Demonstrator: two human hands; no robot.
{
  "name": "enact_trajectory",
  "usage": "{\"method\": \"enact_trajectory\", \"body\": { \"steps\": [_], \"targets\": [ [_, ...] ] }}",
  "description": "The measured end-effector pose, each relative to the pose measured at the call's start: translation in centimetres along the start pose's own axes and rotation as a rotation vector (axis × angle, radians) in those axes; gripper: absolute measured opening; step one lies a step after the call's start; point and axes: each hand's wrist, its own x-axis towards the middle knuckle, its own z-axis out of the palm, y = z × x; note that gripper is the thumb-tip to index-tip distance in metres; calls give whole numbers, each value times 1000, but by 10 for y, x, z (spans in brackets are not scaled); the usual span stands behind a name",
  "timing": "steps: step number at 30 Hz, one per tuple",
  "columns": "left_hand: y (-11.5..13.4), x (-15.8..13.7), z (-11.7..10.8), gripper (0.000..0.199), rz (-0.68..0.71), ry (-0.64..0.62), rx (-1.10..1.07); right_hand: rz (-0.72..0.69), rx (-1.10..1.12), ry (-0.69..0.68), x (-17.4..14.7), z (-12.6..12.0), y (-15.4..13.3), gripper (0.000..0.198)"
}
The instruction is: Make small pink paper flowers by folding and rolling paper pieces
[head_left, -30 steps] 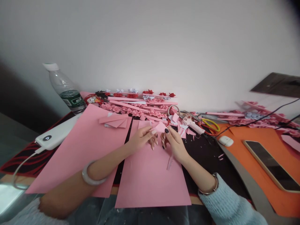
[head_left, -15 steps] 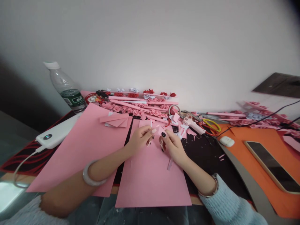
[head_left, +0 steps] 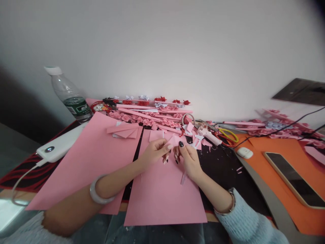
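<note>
My left hand (head_left: 156,151) and my right hand (head_left: 188,158) meet over a pink paper sheet (head_left: 165,200). Between their fingertips is a small piece of pink paper (head_left: 173,140), pinched from both sides and partly hidden by the fingers. A narrow pale purple strip (head_left: 183,178) sticks out below my right palm; whether it is held or lies on the sheet I cannot tell. Just behind the left fingers lies another small pink paper piece (head_left: 156,135). To the left, folded pink papers (head_left: 124,130) are stacked on a second large pink sheet (head_left: 101,162).
Paper flowers (head_left: 142,120) and rolled pink sticks pile along the wall. A glue gun (head_left: 209,135), a tape roll (head_left: 188,119) and yellow-handled scissors (head_left: 230,135) lie behind my right hand. A bottle (head_left: 73,98) and power bank (head_left: 61,144) stand left; a phone (head_left: 294,179) rests right.
My right thumb has shifted slightly to the right and up along the small pink paper. The fingers of both hands have moved a little; the view has drifted slightly.
</note>
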Motion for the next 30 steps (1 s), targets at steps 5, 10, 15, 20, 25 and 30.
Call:
{"method": "enact_trajectory", "body": {
  "steps": [5, 10, 15, 20, 25, 30],
  "targets": [
    [-1, 1, 3, 28, 9, 5, -84, -16, 23, 53, -1, 3, 2, 45],
    [-2, -3, 7, 28, 60, 79, -26, -20, 6, 9, -5, 6, 1, 46],
    [-2, -8, 10, 35, 128, 87, 104, -55, -36, -10, -6, 7, 0, 43],
    [-3, -10, 11, 35, 139, 132, 156, -86, 26, -135, -6, 7, 4, 39],
    [1, -12, 12, 35, 159, 159, 239, -77, 22, -189, -5, 5, 10, 37],
    [2, -13, 14, 36, 175, 156, 330, -134, -90, -124, -5, 4, 11, 41]
  ]
}}
